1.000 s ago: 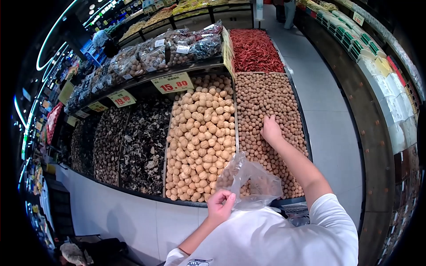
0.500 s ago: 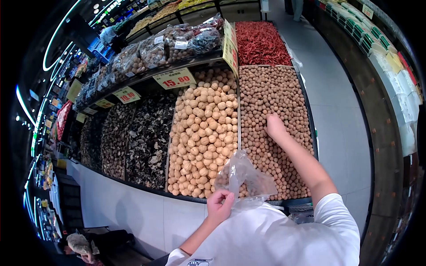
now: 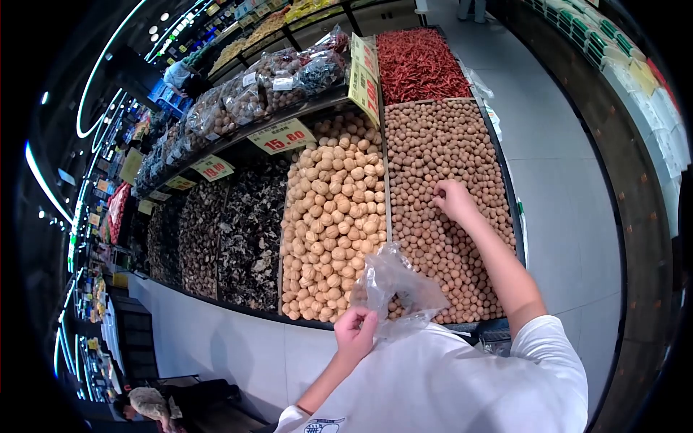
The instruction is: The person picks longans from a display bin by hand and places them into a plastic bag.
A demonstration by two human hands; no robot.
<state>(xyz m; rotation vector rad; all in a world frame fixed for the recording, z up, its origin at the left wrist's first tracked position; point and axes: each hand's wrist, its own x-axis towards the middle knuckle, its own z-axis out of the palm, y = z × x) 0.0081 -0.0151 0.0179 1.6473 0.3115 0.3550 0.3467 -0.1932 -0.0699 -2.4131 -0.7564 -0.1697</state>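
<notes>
Many round, brown nut-like pieces (image 3: 433, 144) lie heaped beside larger, paler walnuts (image 3: 336, 224). At the brown heap, the right hand (image 3: 453, 199) has thumb and fingers close together; I cannot tell whether they grip one. The left hand (image 3: 356, 329) clamps a clear plastic bag (image 3: 395, 278) at the heap's near edge. Dried red chillies (image 3: 419, 66) lie behind.

The left fingers (image 3: 369, 320) grip a clear bag (image 3: 395, 278) while the right fingers (image 3: 439, 190) curl over brown balls (image 3: 433, 141).
</notes>
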